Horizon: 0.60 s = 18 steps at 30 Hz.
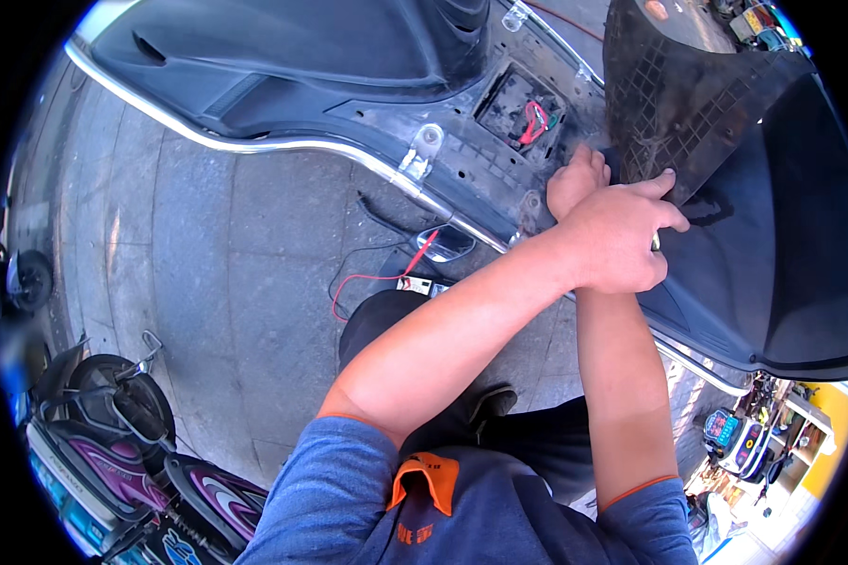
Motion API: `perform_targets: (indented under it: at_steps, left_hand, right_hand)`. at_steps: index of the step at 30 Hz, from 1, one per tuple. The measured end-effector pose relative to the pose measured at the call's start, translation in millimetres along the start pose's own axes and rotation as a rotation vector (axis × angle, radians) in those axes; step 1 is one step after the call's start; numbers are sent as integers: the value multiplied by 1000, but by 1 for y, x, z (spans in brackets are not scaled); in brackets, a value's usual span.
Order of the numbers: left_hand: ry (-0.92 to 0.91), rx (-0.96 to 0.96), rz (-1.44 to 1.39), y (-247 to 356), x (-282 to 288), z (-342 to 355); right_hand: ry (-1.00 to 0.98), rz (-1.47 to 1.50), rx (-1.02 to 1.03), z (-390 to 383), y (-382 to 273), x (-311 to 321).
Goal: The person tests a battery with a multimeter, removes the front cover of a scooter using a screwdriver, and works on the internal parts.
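Observation:
A scooter's footboard [476,151] with a chrome side rail lies before me. My left forearm crosses over the right one. My left hand [622,235] is beside the folded-up black rubber mat [664,113]; its thumb and a finger reach toward the mat's lower edge. The other fingers are curled round a small thing with a yellow-green end, mostly hidden. Low on the footboard, my right hand [575,184] is curled next to the mat's base; what it grips, if anything, is hidden. Red and green wires [534,122] stick out of an open square compartment [499,108].
On the paving below lie a mirror [446,243] and a meter-like box [415,284] with a red probe lead [363,276]. The dark scooter seat [301,47] is at the upper left. A purple-and-black scooter [113,461] stands lower left. Tools and shelves [801,428] stand lower right.

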<state>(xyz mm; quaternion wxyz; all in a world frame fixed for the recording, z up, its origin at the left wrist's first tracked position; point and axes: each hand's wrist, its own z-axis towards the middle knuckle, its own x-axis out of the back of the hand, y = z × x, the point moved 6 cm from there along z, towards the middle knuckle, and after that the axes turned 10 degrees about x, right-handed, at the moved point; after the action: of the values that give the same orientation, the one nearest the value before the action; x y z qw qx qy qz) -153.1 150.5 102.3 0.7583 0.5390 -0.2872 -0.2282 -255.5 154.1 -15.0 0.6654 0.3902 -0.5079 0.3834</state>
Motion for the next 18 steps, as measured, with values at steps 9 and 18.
perform_targets:
  at_steps: [9, 18]
  left_hand:
    - [55, -6, 147, 6, -8, -11]
    - [-37, 154, 80, 9, -16, -26]
  right_hand:
    - [186, 116, 150, -27, -16, 27]
    - [167, 340, 82, -84, -16, 47]
